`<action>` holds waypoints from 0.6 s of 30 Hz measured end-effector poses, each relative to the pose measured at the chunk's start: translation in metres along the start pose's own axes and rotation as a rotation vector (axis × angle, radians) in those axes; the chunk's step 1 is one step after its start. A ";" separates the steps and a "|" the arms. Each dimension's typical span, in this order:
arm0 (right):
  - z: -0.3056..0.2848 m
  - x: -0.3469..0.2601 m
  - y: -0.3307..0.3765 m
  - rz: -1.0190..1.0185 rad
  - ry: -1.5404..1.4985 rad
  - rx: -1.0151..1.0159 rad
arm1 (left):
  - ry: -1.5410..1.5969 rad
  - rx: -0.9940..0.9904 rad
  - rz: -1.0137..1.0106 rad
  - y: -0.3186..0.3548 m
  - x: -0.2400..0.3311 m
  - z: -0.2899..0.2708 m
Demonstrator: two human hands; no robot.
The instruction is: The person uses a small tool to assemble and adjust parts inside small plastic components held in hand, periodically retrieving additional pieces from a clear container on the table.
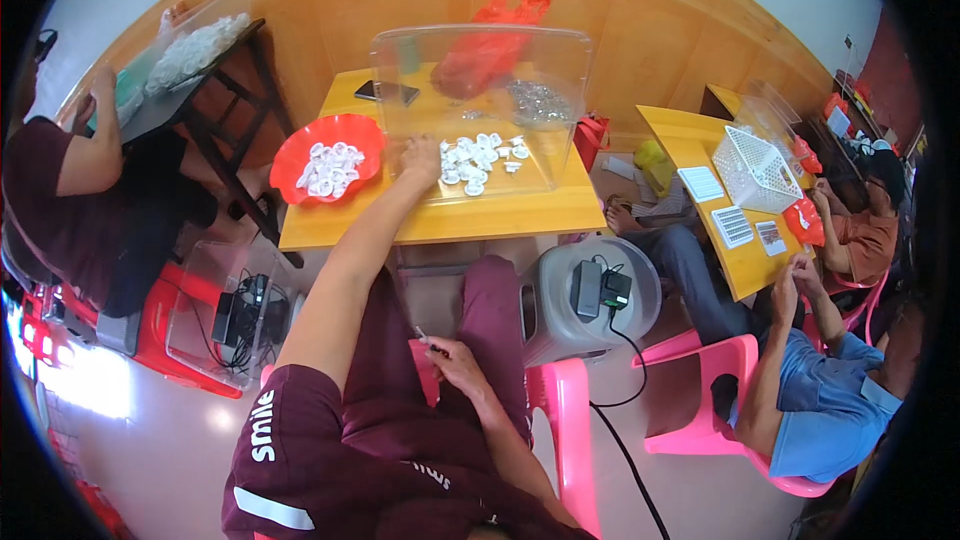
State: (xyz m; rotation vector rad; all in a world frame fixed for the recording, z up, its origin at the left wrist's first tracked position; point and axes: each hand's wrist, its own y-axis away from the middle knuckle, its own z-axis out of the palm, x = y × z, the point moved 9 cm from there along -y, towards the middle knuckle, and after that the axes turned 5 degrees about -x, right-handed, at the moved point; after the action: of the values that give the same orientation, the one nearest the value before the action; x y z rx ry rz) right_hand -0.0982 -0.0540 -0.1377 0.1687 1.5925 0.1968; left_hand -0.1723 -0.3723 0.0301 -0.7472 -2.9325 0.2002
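Observation:
My left arm stretches over the yellow table, and my left hand (420, 157) is at the left edge of a pile of small white plastic parts (474, 160). Its fingertips point away and are partly hidden, so whether they grip a part does not show. Above my lap, my right hand (458, 365) is closed around a screwdriver (432, 344), its slim shaft pointing up and left. A red scalloped bowl (283, 173) to the left of my left hand holds more white parts. Behind the pile lies a heap of small silvery metal pieces (541, 103).
A clear plastic box (480, 33) stands on its side on the table (350, 230), around the pile. Behind are a red bag (487, 50) and a phone (378, 92). A lidded tub (640, 290) with black adapters stands right of my knees. Other people sit left and right.

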 end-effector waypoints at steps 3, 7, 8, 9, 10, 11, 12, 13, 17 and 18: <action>-0.001 -0.004 0.004 0.009 -0.048 -0.004 | 0.029 0.039 -0.046 -0.007 0.001 0.002; -0.001 -0.007 0.005 0.020 -0.060 -0.023 | 0.018 0.114 -0.001 -0.012 -0.003 0.008; -0.002 -0.006 0.005 0.024 -0.064 -0.025 | 0.070 0.185 0.015 -0.010 -0.005 0.005; -0.002 -0.005 0.005 0.017 -0.091 -0.025 | 0.069 0.180 0.014 -0.010 -0.008 0.008; -0.001 -0.005 0.005 0.009 -0.117 -0.024 | 0.083 0.209 0.037 -0.009 -0.010 0.008; 0.000 -0.003 0.004 0.010 -0.116 -0.026 | 0.098 0.241 0.059 -0.007 -0.010 0.006; 0.000 -0.003 0.004 0.003 -0.102 -0.021 | 0.099 0.242 0.056 -0.005 -0.011 0.007; 0.001 -0.003 0.004 -0.004 -0.087 -0.017 | 0.087 0.267 0.076 -0.001 -0.012 0.006; 0.001 0.002 0.000 -0.022 -0.110 -0.004 | 0.111 0.224 0.089 0.017 -0.005 -0.018; 0.000 0.002 0.000 -0.052 -0.155 0.017 | 0.111 0.226 0.087 0.025 -0.002 -0.028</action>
State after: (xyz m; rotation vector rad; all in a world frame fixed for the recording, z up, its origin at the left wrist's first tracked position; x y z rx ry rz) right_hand -0.0983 -0.0536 -0.1396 0.1521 1.4431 0.1263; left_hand -0.1549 -0.3491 0.0540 -0.8219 -2.7159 0.4734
